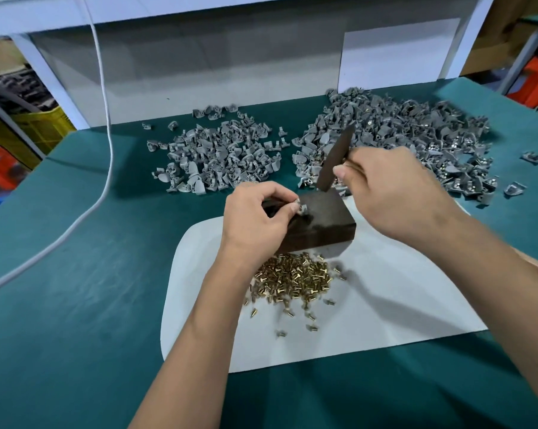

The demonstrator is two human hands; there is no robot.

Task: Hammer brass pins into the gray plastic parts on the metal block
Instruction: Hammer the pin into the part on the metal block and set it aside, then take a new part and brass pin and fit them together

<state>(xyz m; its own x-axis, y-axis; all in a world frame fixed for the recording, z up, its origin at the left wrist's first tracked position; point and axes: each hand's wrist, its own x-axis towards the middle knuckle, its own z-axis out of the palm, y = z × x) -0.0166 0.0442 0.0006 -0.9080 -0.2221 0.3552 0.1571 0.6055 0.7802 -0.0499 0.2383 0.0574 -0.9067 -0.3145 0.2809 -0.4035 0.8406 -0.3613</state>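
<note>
left hand (257,218) pinches gray part (301,208) on metal block (323,221) | right hand (391,193) grips bar (334,161) (raised)

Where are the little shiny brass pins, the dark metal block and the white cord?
little shiny brass pins (292,278), head view, middle of the heap
dark metal block (326,232), head view, front side face
white cord (108,125), head view, hanging stretch

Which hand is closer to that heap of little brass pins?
The left hand. It rests on the metal block just behind the brass pins, its wrist over their left edge. The right hand is raised farther back and right, gripping the dark striking bar.
</note>
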